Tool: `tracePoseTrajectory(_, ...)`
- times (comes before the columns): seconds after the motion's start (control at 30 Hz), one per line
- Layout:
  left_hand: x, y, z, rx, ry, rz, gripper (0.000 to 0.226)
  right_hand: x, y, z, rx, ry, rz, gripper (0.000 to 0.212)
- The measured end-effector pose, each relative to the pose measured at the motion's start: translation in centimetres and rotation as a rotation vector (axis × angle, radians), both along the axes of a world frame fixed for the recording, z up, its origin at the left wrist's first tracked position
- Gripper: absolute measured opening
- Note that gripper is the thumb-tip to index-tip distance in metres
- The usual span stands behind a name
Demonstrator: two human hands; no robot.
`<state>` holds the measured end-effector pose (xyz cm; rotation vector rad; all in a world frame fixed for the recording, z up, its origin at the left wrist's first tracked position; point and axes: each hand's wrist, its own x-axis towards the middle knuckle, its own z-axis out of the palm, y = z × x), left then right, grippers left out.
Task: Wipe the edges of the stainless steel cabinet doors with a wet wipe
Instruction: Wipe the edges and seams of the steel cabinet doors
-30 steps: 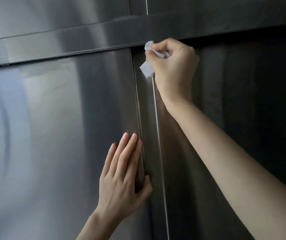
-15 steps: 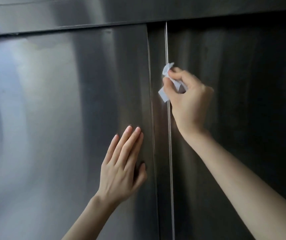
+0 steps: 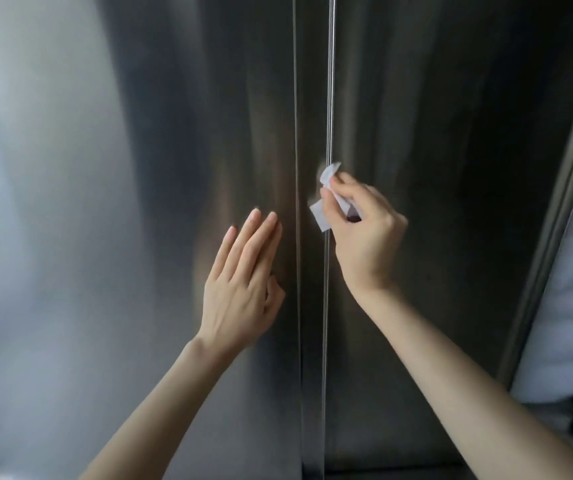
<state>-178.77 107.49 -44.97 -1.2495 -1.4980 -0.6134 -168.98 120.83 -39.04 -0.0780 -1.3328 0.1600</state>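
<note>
Right hand (image 3: 364, 233) has the wet wipe (image 3: 319, 214) on the vertical edge (image 3: 328, 98) of the right door (image 3: 451, 168).
Thumb and fingers are curled and pinching the bunched wipe, which touches the edge where the two doors meet. The left hand (image 3: 243, 278) lies flat with straight fingers on the left door (image 3: 139, 202), just beside the seam. The wipe looks light, soft and limp and likely slick on steel, so pinch it wadded and let it fold over the edge. Cabinet closed, contents hidden.
</note>
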Motion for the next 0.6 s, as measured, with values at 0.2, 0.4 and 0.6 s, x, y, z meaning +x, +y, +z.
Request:
tracePoseTrajectory(0.2, 1.1, 0.2, -3.0, 0.007, -0.066, 0.024, 0.061, 0.4, -1.3, -12.2, -0.162, -0.057, 0.026, 0.016)
tracePoseTrajectory(0.4, 1.6, -0.1, -7.5, -0.088, -0.091, 0.043, 0.064, 1.7, -2.1, -21.6, -0.273, -0.206, 0.039, 0.018)
tracePoseTrajectory(0.6, 2.4, -0.9, -9.9, -0.193, -0.141, 0.043, 0.06, 3.8, -2.6, -26.1, -0.385, -0.435, 0.045, 0.022)
